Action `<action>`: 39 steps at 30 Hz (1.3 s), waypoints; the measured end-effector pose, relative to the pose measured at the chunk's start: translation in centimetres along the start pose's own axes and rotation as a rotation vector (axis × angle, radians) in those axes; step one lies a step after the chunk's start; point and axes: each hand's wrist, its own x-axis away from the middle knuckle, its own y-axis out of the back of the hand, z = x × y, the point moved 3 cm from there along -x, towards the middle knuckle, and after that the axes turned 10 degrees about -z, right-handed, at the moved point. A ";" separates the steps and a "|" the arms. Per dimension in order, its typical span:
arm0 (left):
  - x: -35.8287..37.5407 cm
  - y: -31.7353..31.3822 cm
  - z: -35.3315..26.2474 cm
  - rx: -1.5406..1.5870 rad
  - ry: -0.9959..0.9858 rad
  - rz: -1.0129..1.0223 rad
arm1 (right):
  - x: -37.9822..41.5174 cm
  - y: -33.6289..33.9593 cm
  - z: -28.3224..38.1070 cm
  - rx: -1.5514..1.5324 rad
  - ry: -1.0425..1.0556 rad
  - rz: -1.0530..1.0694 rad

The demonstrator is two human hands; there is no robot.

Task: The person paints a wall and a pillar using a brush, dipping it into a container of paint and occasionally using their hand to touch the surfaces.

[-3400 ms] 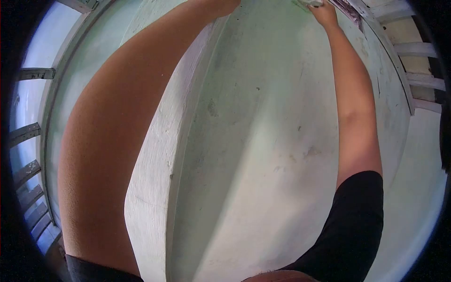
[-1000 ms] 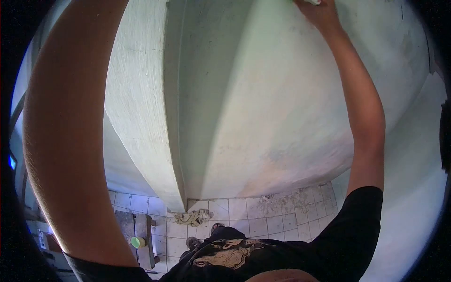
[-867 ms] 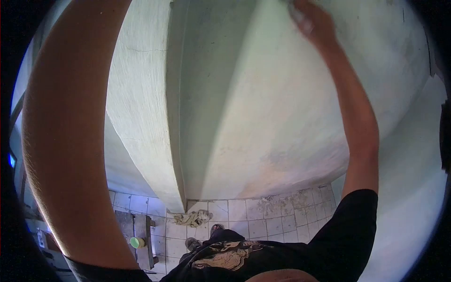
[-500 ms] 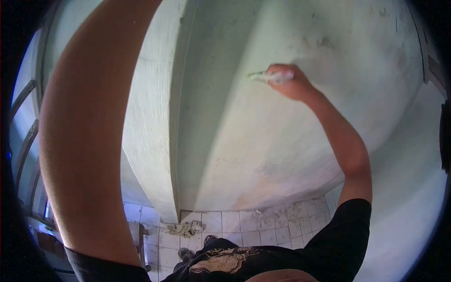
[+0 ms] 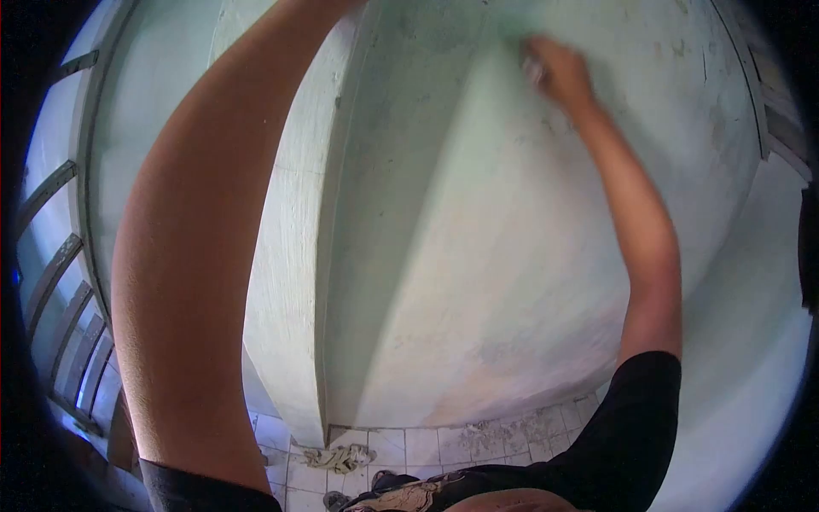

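Observation:
My right hand (image 5: 560, 70) is raised against the upper part of a pale green, stained wall (image 5: 503, 222). Its fingers are closed around a small, pale, paintbrush-like tool (image 5: 535, 70), blurred by motion, so its exact kind is hard to make out. A greener smear shows on the wall beside the hand. On the left, my left arm (image 5: 205, 230) stretches up past a whitish pillar (image 5: 290, 299); the left hand lies beyond the top edge of the view.
A pillar edge juts out between the arms. Below is a white tiled floor (image 5: 388, 444) with a crumpled cloth (image 5: 343, 458) near the pillar's foot and my feet close by. A barred wooden frame (image 5: 51, 200) stands at the far left; another wall (image 5: 742, 341) borders the right.
My right hand has moved up and slightly right along the wall with the tool. The view has tilted up a little, and my left arm now appears farther right.

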 end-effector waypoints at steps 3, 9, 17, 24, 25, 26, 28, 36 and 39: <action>-0.1 1.0 -0.6 0.007 -0.003 -0.028 | 7.3 1.6 8.3 -0.312 -0.166 0.321; 0.7 -1.7 0.5 0.004 -0.013 -0.006 | 12.0 -0.3 11.5 -0.714 -0.414 0.673; 0.3 -2.1 0.8 -0.044 -0.043 0.007 | -7.9 -4.1 -10.0 -0.047 -0.487 0.353; -0.1 0.0 -2.1 -0.061 0.053 0.070 | -18.8 -0.2 -15.6 0.002 -0.376 -0.223; -0.3 -0.1 -2.0 -0.068 0.058 0.082 | -18.1 -1.3 -16.3 0.000 -0.371 -0.227; -0.2 -0.2 -2.0 -0.047 0.037 0.072 | -16.3 -2.8 -16.3 0.071 -0.254 -0.181; -0.1 -0.5 -0.9 -0.023 0.019 0.053 | -12.1 -4.6 -13.7 -0.034 -0.088 -0.129; 0.1 -1.1 0.1 -0.035 -0.045 -0.067 | 0.2 1.6 1.8 -0.614 -0.016 0.503; 0.1 -1.0 0.1 -0.060 -0.056 -0.069 | -2.0 1.2 -0.3 -0.673 -0.348 0.643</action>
